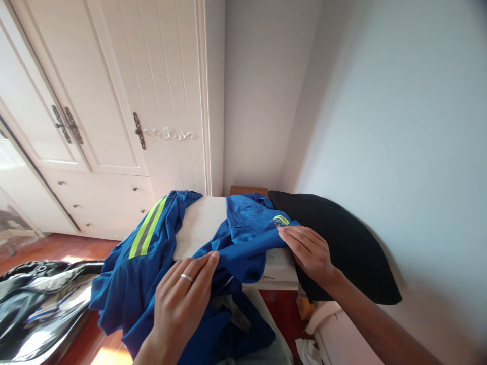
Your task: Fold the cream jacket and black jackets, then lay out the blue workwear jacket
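Observation:
A blue garment (247, 218) with yellow and grey reflective strips lies across a white surface (201, 223), its folds hanging over the front. My left hand (186, 289), with a ring on one finger, pinches one end of a blue folded edge. The other end of that edge is pinched by my right hand (310, 251), beside a small yellow strip. Between the two hands the cloth is stretched fairly straight. To the left hangs more blue cloth with a wide reflective band (148, 228).
Black cloth (342, 243) drapes at the right against the wall. An open suitcase (49, 309) with clothes lies on the wooden floor at the left. A white wardrobe (114, 91) stands behind. A pinkish bin (338, 329) is low at the right.

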The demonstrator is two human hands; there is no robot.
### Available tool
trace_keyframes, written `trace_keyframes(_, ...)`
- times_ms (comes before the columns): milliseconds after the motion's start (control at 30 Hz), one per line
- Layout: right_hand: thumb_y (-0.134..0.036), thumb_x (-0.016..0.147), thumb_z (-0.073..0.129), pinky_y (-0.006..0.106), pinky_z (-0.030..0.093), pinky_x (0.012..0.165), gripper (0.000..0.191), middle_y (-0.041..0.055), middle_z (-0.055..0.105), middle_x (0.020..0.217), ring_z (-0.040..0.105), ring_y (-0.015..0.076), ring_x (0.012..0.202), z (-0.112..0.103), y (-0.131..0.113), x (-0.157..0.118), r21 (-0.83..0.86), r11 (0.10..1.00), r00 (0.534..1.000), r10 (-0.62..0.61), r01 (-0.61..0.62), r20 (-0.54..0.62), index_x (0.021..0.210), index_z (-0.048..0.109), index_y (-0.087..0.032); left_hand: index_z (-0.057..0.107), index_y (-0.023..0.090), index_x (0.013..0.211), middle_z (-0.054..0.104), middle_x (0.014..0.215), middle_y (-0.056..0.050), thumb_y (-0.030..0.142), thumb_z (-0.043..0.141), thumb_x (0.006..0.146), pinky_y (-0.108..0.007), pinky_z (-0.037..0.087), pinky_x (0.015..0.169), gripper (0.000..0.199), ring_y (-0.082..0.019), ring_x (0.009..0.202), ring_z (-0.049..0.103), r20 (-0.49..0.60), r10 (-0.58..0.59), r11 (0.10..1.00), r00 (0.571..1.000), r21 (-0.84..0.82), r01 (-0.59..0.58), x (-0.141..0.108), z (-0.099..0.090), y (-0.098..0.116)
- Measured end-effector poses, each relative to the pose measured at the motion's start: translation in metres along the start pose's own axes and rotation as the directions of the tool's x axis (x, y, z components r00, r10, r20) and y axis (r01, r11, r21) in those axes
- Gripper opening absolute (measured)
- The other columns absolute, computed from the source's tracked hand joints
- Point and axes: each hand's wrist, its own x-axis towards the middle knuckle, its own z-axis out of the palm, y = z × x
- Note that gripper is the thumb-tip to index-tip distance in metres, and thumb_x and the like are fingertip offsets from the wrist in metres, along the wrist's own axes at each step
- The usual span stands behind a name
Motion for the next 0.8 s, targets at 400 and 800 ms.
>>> trace_keyframes(400,-0.027,0.096,0.048,0.041,0.058,0.09,0.026,0.0069,0.074,0.109,0.071,0.0255,0.099,0.003,0.022,-0.003,0.173,0.824,0.842,0.533,-0.54,0.088,0.11,0.07,-0.025,0.045,0.027,0.149,0.076,0.109,-0.006,-0.004,0.064,0.083,-0.024,0.054,0.066,0.076,-0.014,0.071,0.073,-0.067,0.102,0.971,0.993,0.224,-0.085,0.023,-0.022,-0.027)
trace_keyframes(800,-0.007,0.091,0.054,0.022,0.046,0.061,0.017,-0.0047,0.051,0.062,0.049,0.0082,0.059,-0.088,0.07,0.225,0.531,0.788,0.772,0.536,-0.312,-0.342,0.077,0.063,-0.013,0.073,0.014,0.102,0.072,0.076,-0.004,0.04,0.049,0.096,-0.023,0.042,0.067,0.036,-0.014,0.072,0.066,-0.313,-0.107,0.816,0.944,0.515,0.263,0.173,-0.062,-0.087)
